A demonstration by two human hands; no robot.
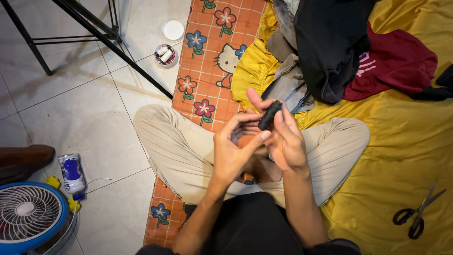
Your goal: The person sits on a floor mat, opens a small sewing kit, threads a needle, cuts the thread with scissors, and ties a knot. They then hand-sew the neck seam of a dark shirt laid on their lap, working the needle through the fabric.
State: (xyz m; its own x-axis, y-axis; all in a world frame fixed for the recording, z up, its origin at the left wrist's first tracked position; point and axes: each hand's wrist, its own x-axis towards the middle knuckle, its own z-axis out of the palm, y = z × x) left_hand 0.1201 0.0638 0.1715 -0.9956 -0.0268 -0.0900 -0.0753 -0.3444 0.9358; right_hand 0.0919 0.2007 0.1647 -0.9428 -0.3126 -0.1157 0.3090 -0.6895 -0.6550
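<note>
From my remote seat I see pale floor tiles (pixel 94 108) on the left, carrying a blue-rimmed round fan (pixel 28 215) at the lower left corner, a blue-and-white plastic bottle (pixel 71 174) just beside it, and black stand legs (pixel 85 26) further up. An orange flowered mat (pixel 207 52) lies next, its right edge touching a yellow satin sheet (pixel 406 137). Above my crossed legs, my left hand (pixel 233 151) pinches at a black thread spool (pixel 270 114), gripped in my right hand (pixel 288 141). Black-handled scissors (pixel 417 212) rest near the sheet's lower right corner.
</note>
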